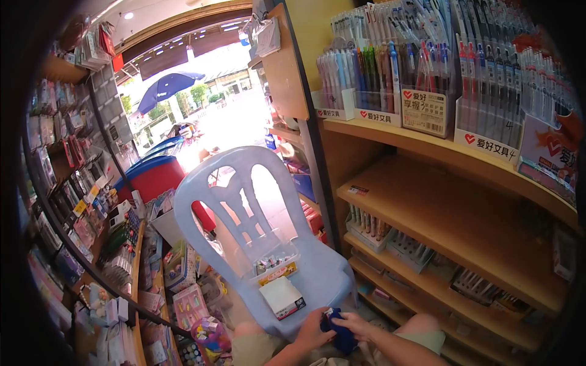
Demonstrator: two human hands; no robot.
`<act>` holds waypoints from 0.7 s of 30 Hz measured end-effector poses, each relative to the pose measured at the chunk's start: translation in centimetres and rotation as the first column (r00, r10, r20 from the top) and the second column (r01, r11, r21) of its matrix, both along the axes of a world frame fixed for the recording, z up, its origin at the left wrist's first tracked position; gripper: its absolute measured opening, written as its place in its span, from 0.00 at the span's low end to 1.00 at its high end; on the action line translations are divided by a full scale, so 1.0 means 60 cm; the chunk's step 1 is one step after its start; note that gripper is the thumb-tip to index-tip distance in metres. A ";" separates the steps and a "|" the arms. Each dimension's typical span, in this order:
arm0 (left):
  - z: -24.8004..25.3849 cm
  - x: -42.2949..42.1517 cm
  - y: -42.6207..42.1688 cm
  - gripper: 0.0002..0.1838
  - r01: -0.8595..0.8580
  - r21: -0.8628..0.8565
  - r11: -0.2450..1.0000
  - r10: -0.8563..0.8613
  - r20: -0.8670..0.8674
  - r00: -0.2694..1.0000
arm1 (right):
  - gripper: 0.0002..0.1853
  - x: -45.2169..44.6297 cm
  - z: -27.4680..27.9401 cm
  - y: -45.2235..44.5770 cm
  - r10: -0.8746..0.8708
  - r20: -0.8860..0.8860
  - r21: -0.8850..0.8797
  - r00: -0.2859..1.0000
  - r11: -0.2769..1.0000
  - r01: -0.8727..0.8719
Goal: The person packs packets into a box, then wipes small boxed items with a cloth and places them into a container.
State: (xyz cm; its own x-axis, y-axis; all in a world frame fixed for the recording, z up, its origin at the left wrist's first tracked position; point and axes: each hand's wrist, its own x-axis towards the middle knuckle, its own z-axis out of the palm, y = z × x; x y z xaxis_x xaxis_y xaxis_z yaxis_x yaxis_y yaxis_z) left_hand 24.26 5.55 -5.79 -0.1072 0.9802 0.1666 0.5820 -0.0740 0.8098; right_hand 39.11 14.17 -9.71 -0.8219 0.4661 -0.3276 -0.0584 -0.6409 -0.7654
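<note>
A dark blue piece of cloth (345, 339) is between my two hands, low in the view above my lap. My left hand (312, 331) grips its left side, fingers curled. From the other side my right hand (358, 326) pinches the upper part of the cloth. In front of me stands a light blue plastic chair (326, 274). On its seat, just beyond my hands, lies a white box (282, 296) with dark printing on its edge. Behind that box sits a clear plastic container (278, 268) holding small items I cannot make out.
Wooden shelves (427, 183) rise at my right, with pen displays (378, 85) on top and boxed pens lower down. Hanging packaged goods (67, 158) line the left side. Beyond the chair, a bright doorway shows a blue umbrella (168, 88) and a red bin-like object (155, 179).
</note>
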 end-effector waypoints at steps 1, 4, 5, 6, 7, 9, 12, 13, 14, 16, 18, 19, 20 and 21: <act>-0.002 0.000 0.000 0.38 0.042 -0.006 0.999 -0.042 -0.028 0.999 | 0.16 -0.005 -0.001 -0.005 0.009 0.016 0.092 1.000 0.996 -0.010; 0.012 0.011 -0.001 0.42 0.104 0.034 0.994 -0.095 -0.203 0.974 | 0.17 -0.007 0.006 -0.013 -0.042 0.059 0.145 0.997 0.989 0.033; 0.011 0.017 -0.001 0.42 0.106 0.062 0.992 -0.090 -0.219 0.972 | 0.17 -0.008 0.012 -0.012 -0.066 0.090 0.103 0.994 0.993 0.057; 0.012 0.022 0.001 0.42 0.108 0.092 0.990 -0.084 -0.234 0.969 | 0.17 -0.007 0.016 -0.010 -0.089 0.123 0.063 0.988 0.995 0.082; 0.015 0.025 0.002 0.42 0.112 0.098 0.989 -0.088 -0.224 0.971 | 0.18 -0.007 0.017 -0.009 -0.089 0.199 0.097 0.976 0.993 0.071; 0.016 0.028 0.003 0.41 0.119 0.091 0.989 -0.097 -0.216 0.972 | 0.20 -0.008 0.001 -0.009 -0.123 0.175 0.138 0.977 0.986 0.099; 0.022 0.026 0.005 0.41 0.102 0.050 0.994 -0.090 -0.198 0.976 | 0.21 -0.009 -0.024 0.003 -0.185 0.113 0.118 0.976 0.978 0.172; 0.022 0.025 0.005 0.41 0.090 0.031 0.995 -0.082 -0.190 0.978 | 0.21 -0.008 -0.030 0.002 -0.207 0.092 0.097 0.974 0.975 0.198; 0.019 0.024 0.005 0.40 0.074 0.045 0.996 -0.064 -0.188 0.980 | 0.21 -0.007 -0.035 0.000 -0.188 0.065 0.057 0.980 0.981 0.184; 0.011 0.018 0.007 0.40 0.042 0.074 0.996 -0.028 -0.185 0.982 | 0.21 -0.008 -0.018 0.003 -0.152 0.008 -0.021 0.988 0.988 0.152; 0.012 0.012 0.006 0.40 -0.012 0.058 0.998 0.017 -0.095 0.995 | 0.18 -0.002 -0.004 0.005 -0.107 -0.014 -0.044 0.994 0.993 0.106; 0.015 0.010 0.006 0.39 -0.028 0.066 0.997 0.035 -0.102 0.994 | 0.18 -0.003 -0.004 0.004 -0.107 -0.033 -0.046 0.994 0.993 0.105; 0.019 0.007 0.005 0.39 -0.045 0.072 0.996 0.053 -0.108 0.993 | 0.17 -0.005 -0.004 0.004 -0.107 -0.052 -0.050 0.993 0.993 0.104; 0.024 0.006 0.002 0.40 -0.034 0.090 0.995 0.046 -0.127 0.991 | 0.17 -0.004 -0.001 0.004 -0.064 -0.090 -0.060 0.994 0.996 0.058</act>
State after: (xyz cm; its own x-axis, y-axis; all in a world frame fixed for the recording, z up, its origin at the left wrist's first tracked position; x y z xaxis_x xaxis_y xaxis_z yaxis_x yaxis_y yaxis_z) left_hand 24.63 5.70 -4.33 -0.1180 0.9565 0.2667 0.6850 -0.1160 0.7192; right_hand 38.90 14.40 -9.78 -0.8202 0.4988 -0.2800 -0.1669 -0.6769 -0.7169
